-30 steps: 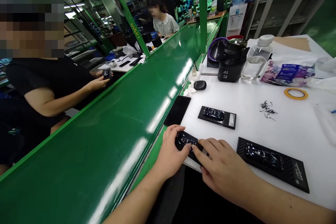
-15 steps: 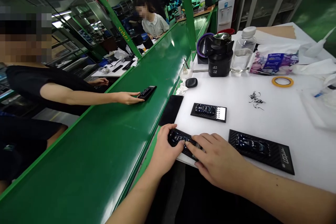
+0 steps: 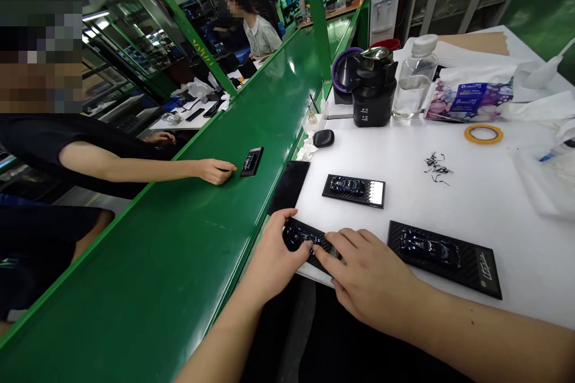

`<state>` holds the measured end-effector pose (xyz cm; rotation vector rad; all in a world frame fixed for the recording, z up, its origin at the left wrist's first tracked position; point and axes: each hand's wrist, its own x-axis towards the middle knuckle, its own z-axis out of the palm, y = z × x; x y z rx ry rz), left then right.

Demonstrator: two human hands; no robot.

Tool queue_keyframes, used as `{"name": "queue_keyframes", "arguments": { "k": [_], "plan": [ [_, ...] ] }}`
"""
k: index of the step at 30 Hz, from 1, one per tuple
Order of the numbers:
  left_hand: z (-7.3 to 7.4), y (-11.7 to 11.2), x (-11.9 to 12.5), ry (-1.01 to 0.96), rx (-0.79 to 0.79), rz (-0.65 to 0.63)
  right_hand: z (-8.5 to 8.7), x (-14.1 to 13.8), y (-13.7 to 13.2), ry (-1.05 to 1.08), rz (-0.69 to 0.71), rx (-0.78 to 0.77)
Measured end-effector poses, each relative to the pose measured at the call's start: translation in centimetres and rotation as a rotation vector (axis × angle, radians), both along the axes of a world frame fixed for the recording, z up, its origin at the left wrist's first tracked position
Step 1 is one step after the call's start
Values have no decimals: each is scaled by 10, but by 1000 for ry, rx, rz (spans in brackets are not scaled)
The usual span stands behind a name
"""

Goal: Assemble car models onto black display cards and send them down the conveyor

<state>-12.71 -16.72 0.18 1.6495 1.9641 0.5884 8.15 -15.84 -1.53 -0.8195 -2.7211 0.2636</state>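
Observation:
At the table's near left edge a dark model car [image 3: 300, 233] on a black base plate lies between my two hands. My left hand [image 3: 279, 254] is closed round the car's end, thumb on its side. My right hand [image 3: 359, 260] grips the base plate from the other end, its thumb and fingers partly covering it. To the right lies a second model car [image 3: 430, 248] on a longer black base with silver lettering. Behind my hands sits a third model car [image 3: 348, 185], its base plate bright with reflection at one end.
A co-worker's hand [image 3: 216, 171] rests on the green conveyor [image 3: 188, 251] beside another mounted model car [image 3: 250, 161]. On the white table [image 3: 386, 155] are a black container [image 3: 374, 96], a clear bottle [image 3: 414, 87], yellow tape [image 3: 483, 134], a tissue pack [image 3: 469, 96] and small black parts [image 3: 436, 166].
The co-worker has let go of the model car on the conveyor, which now lies flat, and drawn the hand back slightly left. My hands keep nearly the same hold.

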Motion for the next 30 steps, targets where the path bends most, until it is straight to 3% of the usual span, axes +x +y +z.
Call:
{"name": "queue_keyframes", "arguments": {
  "k": [14,23,30],
  "plan": [
    [2,-2,-6,122,48,-123,1,-3,0,-13,-9,27],
    [1,-2,0,126,36,-51,-1,-5,0,-19,-23,19],
    [4,-6,7,59,25,10,-15,-8,-4,43,-46,73]
  ]
}}
